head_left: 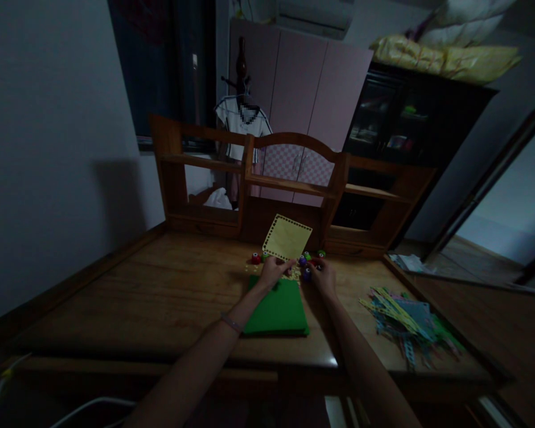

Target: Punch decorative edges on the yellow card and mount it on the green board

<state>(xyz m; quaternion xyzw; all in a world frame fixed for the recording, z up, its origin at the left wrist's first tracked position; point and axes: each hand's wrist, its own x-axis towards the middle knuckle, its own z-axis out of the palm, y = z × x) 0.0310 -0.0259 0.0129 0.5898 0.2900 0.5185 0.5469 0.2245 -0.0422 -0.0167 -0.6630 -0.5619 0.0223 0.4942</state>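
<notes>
My left hand (273, 272) reaches over the far edge of a stack of green sheets (279, 309), thumb and fingers pinched together on something small I cannot make out. Close to its right, my right hand (323, 279) is curled beside a purple knob-like piece (307, 274) with a white spot; what its fingers hold is hidden. More such pieces stand around the hands, among them a red one (255, 258) and a green one (321, 254). Behind them a yellow sheet (288, 238) with a row of dark holes along its edges leans upright. Tiny pale yellow bits (295, 273) lie scattered between the hands.
A pile of cut paper strips and coloured scraps (410, 321) lies at the right of the wooden desk (160, 291). A wooden shelf unit (289, 187) rises along the back edge. A wall (62, 148) borders the left side.
</notes>
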